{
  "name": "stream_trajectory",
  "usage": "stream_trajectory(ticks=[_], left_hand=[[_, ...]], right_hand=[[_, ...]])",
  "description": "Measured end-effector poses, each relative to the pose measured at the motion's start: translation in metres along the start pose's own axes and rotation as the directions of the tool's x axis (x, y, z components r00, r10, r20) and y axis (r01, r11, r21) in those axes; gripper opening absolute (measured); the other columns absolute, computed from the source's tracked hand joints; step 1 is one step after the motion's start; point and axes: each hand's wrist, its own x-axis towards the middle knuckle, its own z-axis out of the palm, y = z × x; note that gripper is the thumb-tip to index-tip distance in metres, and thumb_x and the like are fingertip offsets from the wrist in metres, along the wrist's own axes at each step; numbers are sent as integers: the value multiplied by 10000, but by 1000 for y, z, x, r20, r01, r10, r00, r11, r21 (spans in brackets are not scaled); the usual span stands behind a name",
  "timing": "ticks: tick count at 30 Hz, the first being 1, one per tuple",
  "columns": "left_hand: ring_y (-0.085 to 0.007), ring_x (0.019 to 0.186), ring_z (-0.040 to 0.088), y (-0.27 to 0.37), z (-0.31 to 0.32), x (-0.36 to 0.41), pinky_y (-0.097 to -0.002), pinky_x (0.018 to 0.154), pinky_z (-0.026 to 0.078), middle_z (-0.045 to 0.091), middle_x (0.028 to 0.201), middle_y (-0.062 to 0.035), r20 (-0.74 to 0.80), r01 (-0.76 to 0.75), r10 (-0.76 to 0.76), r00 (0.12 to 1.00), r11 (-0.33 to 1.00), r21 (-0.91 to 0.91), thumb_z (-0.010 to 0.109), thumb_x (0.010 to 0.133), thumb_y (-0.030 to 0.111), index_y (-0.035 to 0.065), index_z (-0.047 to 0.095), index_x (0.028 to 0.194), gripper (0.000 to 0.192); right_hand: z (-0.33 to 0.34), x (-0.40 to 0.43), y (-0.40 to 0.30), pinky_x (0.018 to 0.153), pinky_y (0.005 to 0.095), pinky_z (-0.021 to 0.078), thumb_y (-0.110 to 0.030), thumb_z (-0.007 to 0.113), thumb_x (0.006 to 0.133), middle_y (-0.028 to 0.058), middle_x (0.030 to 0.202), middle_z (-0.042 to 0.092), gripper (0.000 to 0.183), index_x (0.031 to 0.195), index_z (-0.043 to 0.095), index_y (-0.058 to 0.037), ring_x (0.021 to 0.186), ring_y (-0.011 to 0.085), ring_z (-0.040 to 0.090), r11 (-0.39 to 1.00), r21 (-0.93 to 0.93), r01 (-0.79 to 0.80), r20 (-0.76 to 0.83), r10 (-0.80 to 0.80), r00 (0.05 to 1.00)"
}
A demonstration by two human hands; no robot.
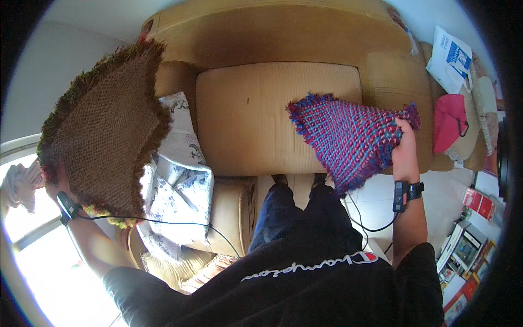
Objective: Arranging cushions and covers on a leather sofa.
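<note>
My right hand (404,143) grips one corner of a woven mat (347,135) in purple, red and blue, with a fringed edge. The mat hangs from that corner over the front part of the seat. Far to the left, my left hand (54,184) is at the edge of a larger brown mat (108,122), holding it up with its coarse woven backing towards me. Green and reddish shaggy pile shows along its rim. The fingers of my left hand are mostly hidden by the mat. Each wrist wears a strapped device with a black cable.
Before me stands a tan sofa (273,118). A white patterned cloth (179,192) drapes over its left arm. Rightwards lie a white bag (449,61) with writing and a pink cloth item (448,120). A bright window (45,249) is at lower left. Cables (163,221) trail from my wrists.
</note>
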Motion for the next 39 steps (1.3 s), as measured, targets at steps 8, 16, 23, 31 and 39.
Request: stream_trajectory(ticks=[8,16,23,31,39], left_hand=[[-286,1163,516,82,241,-198,-408,956,436,532,1290,-128,596,571,-81,799,415,-708,479,958,332,55,486,1266,414],[-314,1254,450,469,254,-455,-470,1042,351,460,1379,-166,751,910,606,-262,415,-17,446,939,514,25,414,1367,650],[-325,1325,365,555,258,-526,-514,1076,302,386,1451,-138,141,885,971,-191,108,454,305,882,703,110,340,1433,810],[-283,982,645,545,198,-413,-437,869,527,626,1163,-160,709,980,704,-49,-103,170,567,892,296,-24,492,1272,502],[-230,859,665,557,158,-294,-335,778,557,669,1018,-136,769,900,565,300,100,-424,613,829,133,-53,532,1171,397]], right_hand=[[26,-47,-24,925,414,479,-234,605,853,131,1091,642,307,1065,604,-12,1004,266,614,998,3,57,-27,-57,998],[37,-111,-40,963,460,454,-340,597,867,147,1151,614,423,1145,579,-22,1058,297,590,997,58,44,-14,-43,999],[-4,-130,-70,939,408,476,-361,540,915,129,1154,616,424,1190,565,-39,1053,261,599,845,-248,474,89,-468,879],[-81,-103,-67,941,405,473,-200,567,861,144,1145,623,355,1167,567,-20,1012,256,622,990,-131,51,108,-37,993],[-48,15,-98,827,388,514,-246,632,868,94,898,647,210,954,594,-58,859,232,637,995,-52,-79,89,84,993]])
